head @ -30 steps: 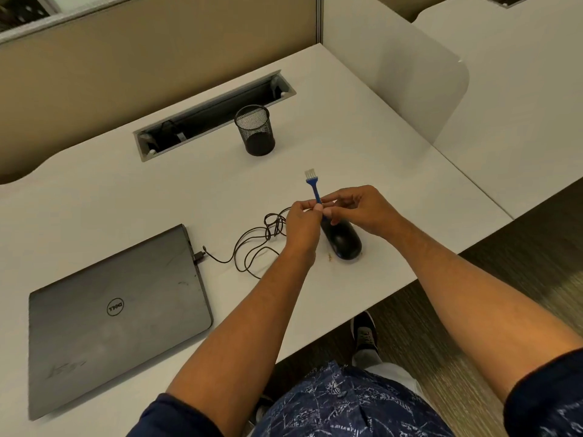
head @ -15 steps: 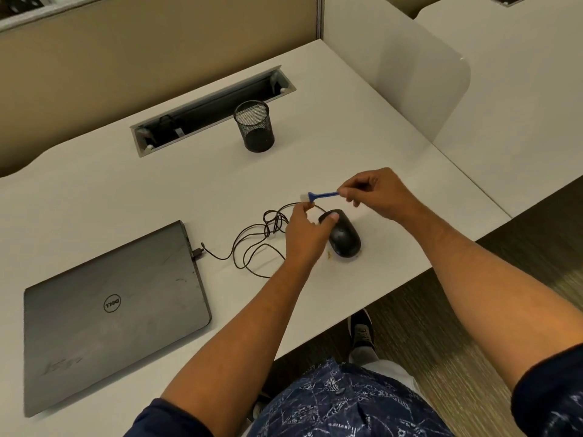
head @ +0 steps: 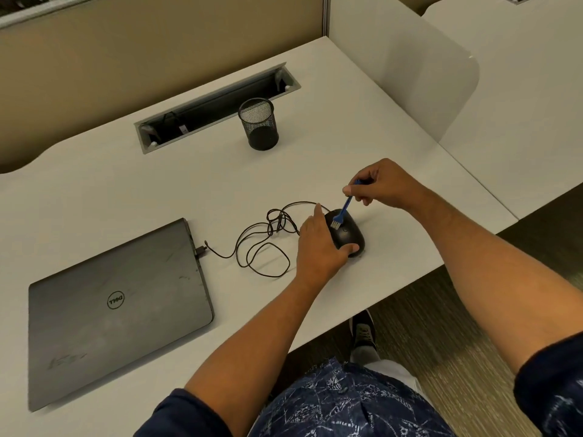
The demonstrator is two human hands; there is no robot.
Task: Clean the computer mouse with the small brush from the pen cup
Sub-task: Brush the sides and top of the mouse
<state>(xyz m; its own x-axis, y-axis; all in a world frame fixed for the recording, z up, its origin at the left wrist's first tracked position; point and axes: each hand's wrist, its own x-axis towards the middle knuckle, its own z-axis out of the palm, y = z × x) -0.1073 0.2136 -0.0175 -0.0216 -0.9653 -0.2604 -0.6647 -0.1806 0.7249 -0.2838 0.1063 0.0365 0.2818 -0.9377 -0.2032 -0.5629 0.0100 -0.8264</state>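
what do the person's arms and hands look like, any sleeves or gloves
Both the left hand and the right hand are bare: no gloves, rings or watch visible. The forearms are uncovered, with short dark navy sleeves ending near the elbows.

A closed grey laptop [head: 116,307] is seen at lower left on the white desk [head: 126,184]. A grey cable tray [head: 217,105] is set into the desk at upper centre — a white divider [head: 410,67] is seen at upper right. A shoe [head: 362,331] is seen on the carpet [head: 457,357] below.
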